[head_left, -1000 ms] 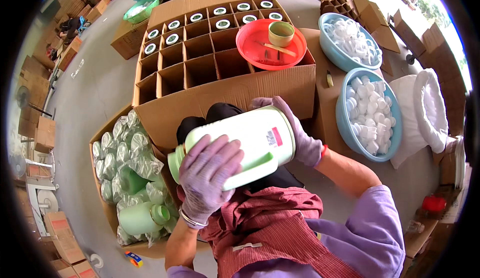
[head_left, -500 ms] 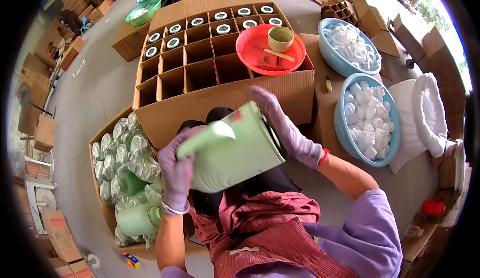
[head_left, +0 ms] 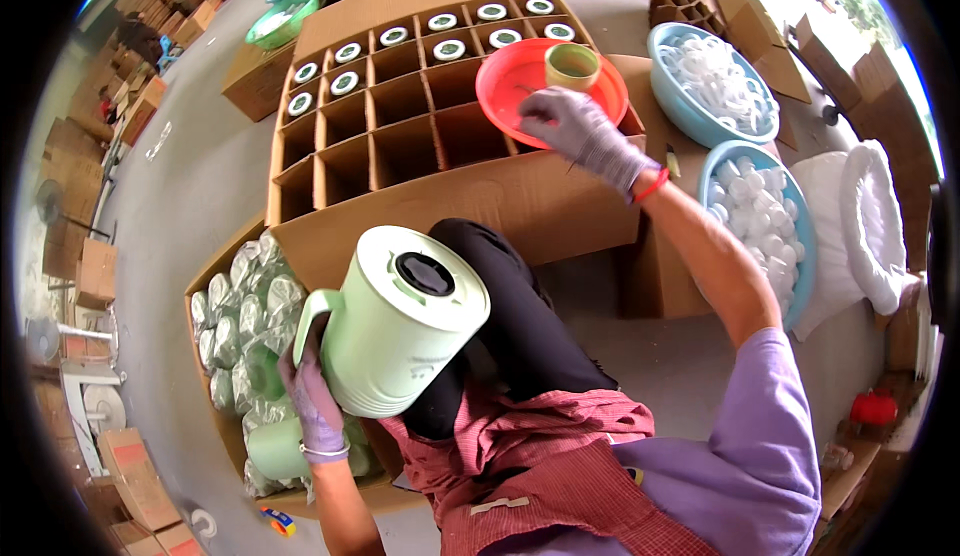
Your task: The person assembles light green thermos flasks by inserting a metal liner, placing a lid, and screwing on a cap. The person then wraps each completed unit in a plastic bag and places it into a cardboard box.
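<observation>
My left hand (head_left: 315,396), in a pale purple glove, is closed round the handle of a light green jug (head_left: 385,346). The jug rests tilted over my lap, a pale round end with a black centre facing up. My right hand (head_left: 580,131), gloved too, is down in the red basin (head_left: 497,81), its fingers pinched together. What they hold, if anything, is hidden. Beside these fingers a small green cup (head_left: 571,80) stands in the basin, which sits on the near right corner of a divided carton (head_left: 440,201).
Round white-and-green tops show in the carton's far cells. Left of my knees is a box (head_left: 228,436) of plastic-wrapped green jugs. Blue basins of white rings (head_left: 710,81) and white caps (head_left: 755,216) stand at right, near a white sack (head_left: 840,226). A cutter (head_left: 277,521) lies on the floor.
My right hand has left the jug and reached forward into the red basin. The jug has turned from lying sideways to end up, with my left hand lower on its handle.
</observation>
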Tool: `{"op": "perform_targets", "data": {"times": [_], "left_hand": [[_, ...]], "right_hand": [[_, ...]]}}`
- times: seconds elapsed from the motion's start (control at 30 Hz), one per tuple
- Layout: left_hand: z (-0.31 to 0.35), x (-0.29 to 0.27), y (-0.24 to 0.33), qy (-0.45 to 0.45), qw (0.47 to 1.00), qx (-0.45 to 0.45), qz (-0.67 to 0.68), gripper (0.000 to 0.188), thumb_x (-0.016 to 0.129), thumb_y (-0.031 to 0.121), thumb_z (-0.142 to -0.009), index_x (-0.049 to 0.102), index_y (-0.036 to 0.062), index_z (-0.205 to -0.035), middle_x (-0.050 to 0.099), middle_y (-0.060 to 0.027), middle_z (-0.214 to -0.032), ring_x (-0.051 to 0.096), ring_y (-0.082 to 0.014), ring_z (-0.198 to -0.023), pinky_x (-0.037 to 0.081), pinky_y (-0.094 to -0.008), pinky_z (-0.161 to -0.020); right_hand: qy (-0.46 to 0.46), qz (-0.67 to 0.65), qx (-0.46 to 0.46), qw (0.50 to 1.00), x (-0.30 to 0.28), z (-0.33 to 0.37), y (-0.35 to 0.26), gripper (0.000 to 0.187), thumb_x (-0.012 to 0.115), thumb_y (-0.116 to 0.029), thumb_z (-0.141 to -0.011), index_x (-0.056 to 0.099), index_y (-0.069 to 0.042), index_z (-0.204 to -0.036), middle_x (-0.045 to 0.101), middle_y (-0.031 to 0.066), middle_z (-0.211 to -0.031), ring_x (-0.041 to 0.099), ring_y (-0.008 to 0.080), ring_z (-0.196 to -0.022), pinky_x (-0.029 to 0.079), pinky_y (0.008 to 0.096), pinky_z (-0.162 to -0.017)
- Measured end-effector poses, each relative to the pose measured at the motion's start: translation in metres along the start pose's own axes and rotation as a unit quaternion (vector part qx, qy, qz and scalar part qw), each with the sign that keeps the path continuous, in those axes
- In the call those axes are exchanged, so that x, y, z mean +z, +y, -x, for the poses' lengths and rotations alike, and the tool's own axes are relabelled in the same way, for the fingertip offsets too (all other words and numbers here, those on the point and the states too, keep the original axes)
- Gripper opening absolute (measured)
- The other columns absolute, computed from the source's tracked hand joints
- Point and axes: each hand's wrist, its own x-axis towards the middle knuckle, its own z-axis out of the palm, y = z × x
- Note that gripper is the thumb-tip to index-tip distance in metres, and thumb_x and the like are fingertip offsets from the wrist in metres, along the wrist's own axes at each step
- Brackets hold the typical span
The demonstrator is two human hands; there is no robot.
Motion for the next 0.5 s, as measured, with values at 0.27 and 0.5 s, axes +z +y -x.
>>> {"op": "perform_targets", "data": {"times": [0.27, 0.5], "left_hand": [[-0.018, -0.004, -0.032, -0.221, 0.97, 0.087, -0.049, 0.029, 0.052, 0.023, -0.101, 0.064, 0.0018, -0.117, 0.072, -0.0144, -0.099, 0.07, -0.0235, -0.087, 0.054, -0.0324, -0.077], [-0.016, 0.008, -0.006, 0.064, 0.996, -0.016, 0.063, 0.034, 0.062, 0.025, -0.094, 0.067, -0.0081, -0.098, 0.071, -0.0153, -0.101, 0.066, -0.0206, -0.094, 0.05, -0.0335, -0.09]], "right_hand": [[-0.086, -0.25, -0.433, 0.862, 0.033, 0.027, -0.159, 0.096, 0.069, -0.073, -0.073, 0.049, -0.009, -0.141, 0.035, 0.0246, -0.146, 0.034, 0.0452, -0.135, 0.024, 0.0596, -0.108], [-0.086, -0.342, -0.31, 0.883, 0.056, 0.047, -0.144, 0.063, 0.062, -0.039, -0.08, 0.055, -0.007, -0.134, 0.043, 0.0202, -0.143, 0.032, 0.0432, -0.139, 0.021, 0.0591, -0.113]]}}
